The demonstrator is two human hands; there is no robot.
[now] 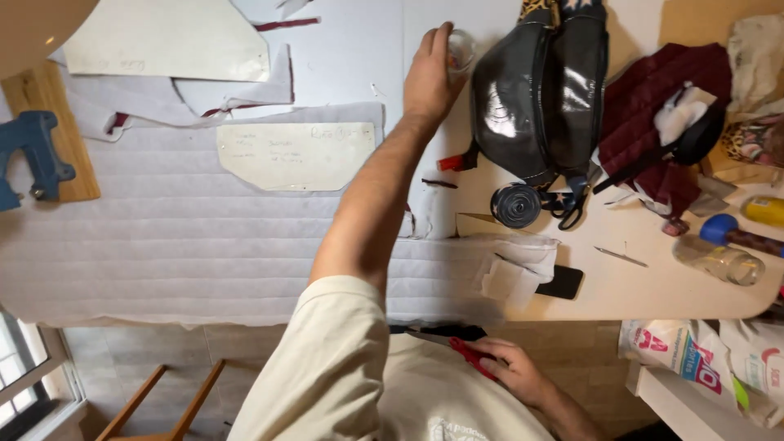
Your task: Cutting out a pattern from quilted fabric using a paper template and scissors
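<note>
My left hand point(429, 77) reaches across the table to its far side and closes on a small clear glass jar point(461, 49), right beside a shiny black waist bag point(539, 98). My right hand point(514, 371) stays low against my cream shirt, below the table edge, and grips red-handled scissors point(469, 353) with the blades pointing left. White quilted fabric point(163, 237) lies spread over the table's left half under my left arm, with a cream paper pattern piece point(294, 155) resting on it.
A maroon quilted garment point(653, 122) lies right of the bag. A black tape roll point(514, 204), black scissors point(572, 208), a dark phone point(561, 282), folded white cloth point(514, 265) and a clear bottle point(723, 261) sit at the right. A blue tool point(33, 155) stands on a wooden board.
</note>
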